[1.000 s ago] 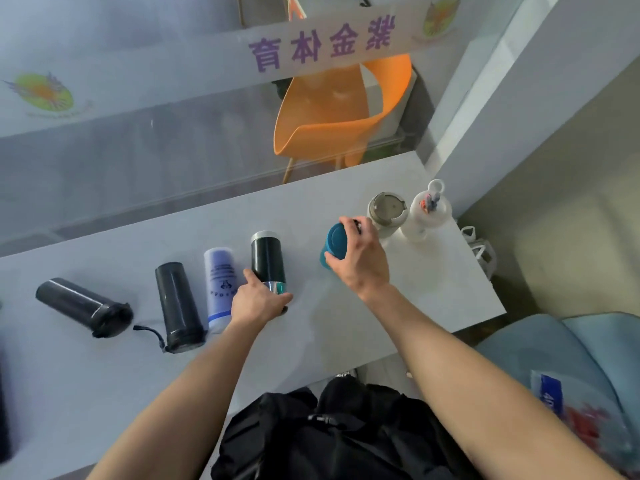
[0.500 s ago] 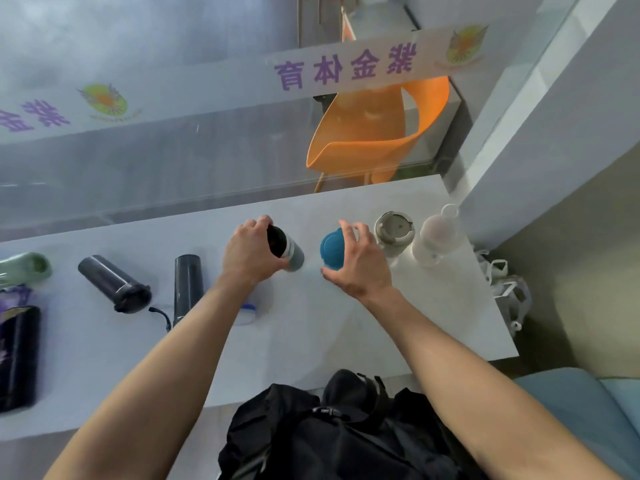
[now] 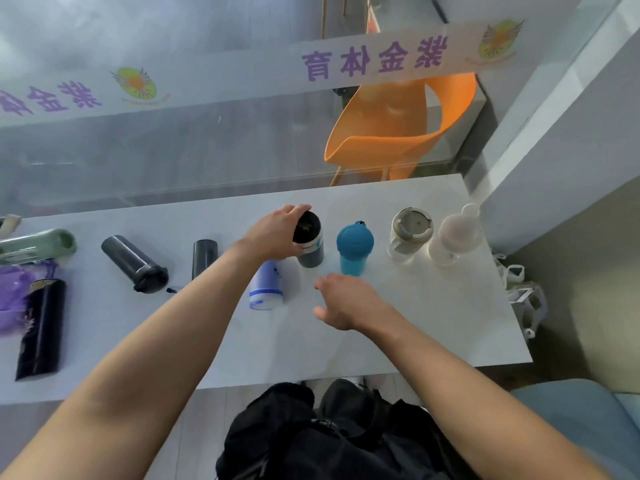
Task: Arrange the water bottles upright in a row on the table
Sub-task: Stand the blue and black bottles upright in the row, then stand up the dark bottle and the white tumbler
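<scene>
My left hand point(image 3: 277, 233) grips a black bottle point(image 3: 309, 244) that stands upright on the white table point(image 3: 433, 323), just left of an upright blue bottle point(image 3: 355, 247). Further right stand a grey-lidded bottle point(image 3: 408, 235) and a clear white bottle point(image 3: 455, 237). My right hand point(image 3: 346, 299) hovers open in front of the blue bottle, holding nothing. A lavender bottle point(image 3: 266, 285) lies on its side under my left wrist. To the left, a short dark bottle point(image 3: 204, 258), a black flask point(image 3: 135, 265), a green bottle point(image 3: 41, 242) and a dark bottle point(image 3: 41, 327) lie flat.
A glass partition runs along the table's far edge, with an orange chair point(image 3: 398, 133) behind it. A black bag point(image 3: 329, 434) sits below the near edge. A purple bag point(image 3: 14, 296) lies at the far left. White bags point(image 3: 523, 292) hang off the right end.
My left hand has lifted the black bottle from lying flat and stood it upright beside the blue bottle. My right hand has let go of the blue bottle and drawn back toward me.
</scene>
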### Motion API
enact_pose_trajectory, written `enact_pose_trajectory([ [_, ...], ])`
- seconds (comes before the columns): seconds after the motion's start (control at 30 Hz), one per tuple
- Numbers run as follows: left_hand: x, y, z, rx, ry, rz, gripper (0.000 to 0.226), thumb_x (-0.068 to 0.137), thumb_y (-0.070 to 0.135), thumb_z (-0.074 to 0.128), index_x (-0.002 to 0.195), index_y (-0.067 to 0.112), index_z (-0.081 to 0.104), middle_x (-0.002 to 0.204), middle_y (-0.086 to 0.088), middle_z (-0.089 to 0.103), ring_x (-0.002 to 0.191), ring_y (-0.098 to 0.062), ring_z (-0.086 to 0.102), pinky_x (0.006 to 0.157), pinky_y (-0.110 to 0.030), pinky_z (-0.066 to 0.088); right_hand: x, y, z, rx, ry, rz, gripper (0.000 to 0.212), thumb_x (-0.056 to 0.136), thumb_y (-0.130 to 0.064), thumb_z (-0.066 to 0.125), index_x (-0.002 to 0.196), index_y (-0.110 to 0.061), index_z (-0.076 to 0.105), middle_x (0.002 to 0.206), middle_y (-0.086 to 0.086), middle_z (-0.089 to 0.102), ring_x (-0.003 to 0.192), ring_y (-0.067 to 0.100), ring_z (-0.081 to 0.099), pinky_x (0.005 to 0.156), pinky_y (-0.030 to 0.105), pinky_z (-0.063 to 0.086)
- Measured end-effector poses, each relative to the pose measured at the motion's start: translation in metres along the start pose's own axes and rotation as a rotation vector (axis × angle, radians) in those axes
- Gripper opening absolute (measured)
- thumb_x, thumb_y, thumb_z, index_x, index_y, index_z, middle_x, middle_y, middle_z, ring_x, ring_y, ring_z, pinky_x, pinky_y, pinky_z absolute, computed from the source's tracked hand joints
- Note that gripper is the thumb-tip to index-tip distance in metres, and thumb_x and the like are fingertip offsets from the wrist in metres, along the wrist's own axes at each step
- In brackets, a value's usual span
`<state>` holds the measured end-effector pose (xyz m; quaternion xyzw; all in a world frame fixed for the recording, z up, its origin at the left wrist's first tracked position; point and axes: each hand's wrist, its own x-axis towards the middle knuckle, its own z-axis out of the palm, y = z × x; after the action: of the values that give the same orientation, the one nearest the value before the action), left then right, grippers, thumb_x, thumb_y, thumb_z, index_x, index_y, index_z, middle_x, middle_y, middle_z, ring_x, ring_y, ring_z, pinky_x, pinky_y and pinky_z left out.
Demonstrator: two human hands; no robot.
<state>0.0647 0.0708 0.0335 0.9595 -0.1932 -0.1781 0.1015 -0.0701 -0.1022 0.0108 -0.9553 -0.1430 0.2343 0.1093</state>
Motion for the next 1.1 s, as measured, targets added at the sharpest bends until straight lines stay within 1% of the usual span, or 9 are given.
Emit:
enact_pose_trajectory([
  [0.1,-0.008,-0.019,0.002,-0.052,0.009,-0.039,0.105,0.082,0.038,0.087,0.168,0.03,0.026,0.157,-0.006,0.052,0.134,-0.033,0.058,0.106,-0.049,0.053,0.016,-0.026,0.024,0.069,0.017,0.025,0.045,0.099,-0.042,0.066,0.133,-0.014,0.058,0.129,0.015,0.066,0.113,0.037,0.068,0.095,0.047,0.056],
  [0.3,-0.075,-0.117,0.033,-0.075,0.111,-0.414,0.071,0.092,0.049,0.072,0.15,0.017,0.047,0.143,-0.011,0.058,0.129,-0.037,0.06,0.099,-0.049,0.052,0.067,-0.087,0.058,0.279,0.098,0.248,0.07,0.093,-0.065,0.068,0.133,-0.013,0.046,0.13,0.015,0.061,0.117,0.037,0.066,0.094,0.046,0.053],
  [0.37,-0.103,-0.15,0.05,-0.074,0.046,-0.565,0.075,0.091,0.058,0.07,0.147,0.014,0.045,0.141,-0.012,0.057,0.13,-0.037,0.058,0.1,-0.049,0.051,0.087,-0.105,0.066,0.353,0.109,0.354,0.079,0.084,-0.071,0.072,0.129,-0.012,0.045,0.127,0.015,0.062,0.116,0.038,0.066,0.091,0.045,0.053],
  [0.47,-0.132,-0.186,0.076,-0.116,-0.061,-0.687,0.093,0.087,0.073,0.069,0.149,0.01,0.041,0.145,-0.013,0.056,0.135,-0.035,0.056,0.101,-0.047,0.05,0.109,-0.129,0.082,0.44,0.123,0.493,0.08,0.077,-0.066,0.075,0.125,-0.011,0.043,0.121,0.014,0.067,0.11,0.038,0.069,0.085,0.042,0.055],
  [0.63,-0.142,-0.21,0.109,-0.232,-0.181,-0.682,0.111,0.08,0.09,0.06,0.148,0.005,0.038,0.134,-0.013,0.066,0.121,-0.035,0.067,0.083,-0.042,0.05,0.121,-0.157,0.103,0.529,0.198,0.651,0.076,0.076,-0.056,0.079,0.124,-0.009,0.044,0.122,0.014,0.066,0.109,0.039,0.07,0.078,0.039,0.052],
  [0.7,-0.139,-0.212,0.116,-0.336,-0.207,-0.695,0.111,0.076,0.091,0.063,0.143,0.005,0.041,0.129,-0.014,0.068,0.115,-0.036,0.069,0.082,-0.042,0.053,0.115,-0.166,0.105,0.554,0.26,0.689,0.081,0.073,-0.053,0.084,0.125,-0.008,0.043,0.123,0.015,0.062,0.106,0.039,0.07,0.078,0.038,0.052],
  [0.8,-0.134,-0.214,0.119,-0.521,-0.224,-0.717,0.105,0.069,0.083,0.073,0.134,0.005,0.046,0.111,-0.01,0.072,0.091,-0.03,0.073,0.079,-0.043,0.064,0.1,-0.174,0.097,0.592,0.422,0.698,0.08,0.075,-0.049,0.085,0.128,-0.006,0.044,0.123,0.015,0.057,0.1,0.04,0.069,0.079,0.039,0.054],
  [0.97,-0.137,-0.22,0.113,-0.572,-0.179,-0.705,0.089,0.063,0.07,0.082,0.12,0.008,0.053,0.096,-0.007,0.072,0.073,-0.026,0.075,0.07,-0.041,0.066,0.088,-0.18,0.065,0.511,0.785,0.572,0.076,0.077,-0.044,0.084,0.135,-0.007,0.05,0.122,0.015,0.059,0.096,0.039,0.068,0.079,0.04,0.057],
  [1.1,-0.146,-0.221,0.086,-0.587,-0.051,-0.675,0.073,0.062,0.063,0.077,0.113,0.014,0.056,0.096,-0.002,0.072,0.08,-0.024,0.073,0.076,-0.039,0.064,0.089,-0.178,0.036,0.422,0.829,0.432,0.077,0.079,-0.042,0.084,0.142,-0.014,0.048,0.123,0.012,0.057,0.1,0.031,0.064,0.083,0.038,0.058],
])
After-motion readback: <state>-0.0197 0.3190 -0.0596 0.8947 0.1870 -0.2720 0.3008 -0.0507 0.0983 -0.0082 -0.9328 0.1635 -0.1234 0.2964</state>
